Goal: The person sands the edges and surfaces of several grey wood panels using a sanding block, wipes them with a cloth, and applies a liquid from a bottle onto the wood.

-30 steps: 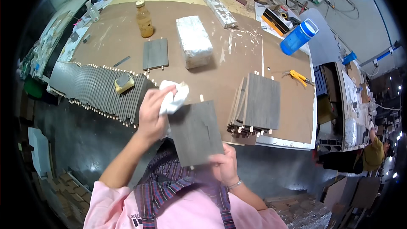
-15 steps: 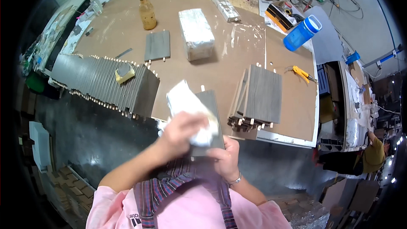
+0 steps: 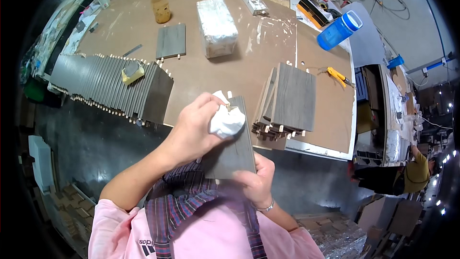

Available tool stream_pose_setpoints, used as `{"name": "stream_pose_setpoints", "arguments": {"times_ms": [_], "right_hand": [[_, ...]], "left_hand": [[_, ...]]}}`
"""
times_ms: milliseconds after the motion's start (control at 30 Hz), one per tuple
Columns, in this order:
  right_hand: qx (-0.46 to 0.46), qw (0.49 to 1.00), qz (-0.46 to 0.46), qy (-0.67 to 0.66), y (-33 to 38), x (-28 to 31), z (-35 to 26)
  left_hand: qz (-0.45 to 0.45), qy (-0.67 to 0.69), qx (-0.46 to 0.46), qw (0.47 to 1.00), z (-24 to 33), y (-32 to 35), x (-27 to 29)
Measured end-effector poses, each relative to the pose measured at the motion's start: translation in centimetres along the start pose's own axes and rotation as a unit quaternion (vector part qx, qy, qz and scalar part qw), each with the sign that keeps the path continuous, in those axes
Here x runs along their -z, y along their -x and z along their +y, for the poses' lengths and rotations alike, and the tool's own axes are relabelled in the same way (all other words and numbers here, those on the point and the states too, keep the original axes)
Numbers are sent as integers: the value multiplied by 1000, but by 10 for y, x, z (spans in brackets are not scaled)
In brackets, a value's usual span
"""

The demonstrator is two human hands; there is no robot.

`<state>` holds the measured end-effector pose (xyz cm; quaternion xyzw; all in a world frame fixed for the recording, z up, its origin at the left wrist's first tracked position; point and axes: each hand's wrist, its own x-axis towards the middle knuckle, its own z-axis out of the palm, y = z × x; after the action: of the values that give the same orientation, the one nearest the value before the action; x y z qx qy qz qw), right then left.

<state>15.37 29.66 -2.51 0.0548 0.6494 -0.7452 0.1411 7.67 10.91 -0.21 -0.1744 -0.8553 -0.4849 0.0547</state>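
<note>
Head view, looking down: the left hand (image 3: 194,127) is clenched around a crumpled white cloth (image 3: 226,121) and presses it onto a grey panel (image 3: 232,151). The right hand (image 3: 254,182) grasps that panel by its near edge, keeping it tilted above the brown table's (image 3: 239,62) front rim. Just beside it on the table sits a stack of panels (image 3: 287,98).
</note>
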Motion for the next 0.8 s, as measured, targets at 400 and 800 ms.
{"name": "stream_pose_setpoints", "arguments": {"times_ms": [400, 800], "right_hand": [[-19, 1000, -19, 5, 4, -10, 0], [37, 976, 53, -208, 10, -41, -8]], "left_hand": [[-33, 15, 45, 998, 2, 9, 12], [166, 345, 181, 906, -56, -2, 62]]}}
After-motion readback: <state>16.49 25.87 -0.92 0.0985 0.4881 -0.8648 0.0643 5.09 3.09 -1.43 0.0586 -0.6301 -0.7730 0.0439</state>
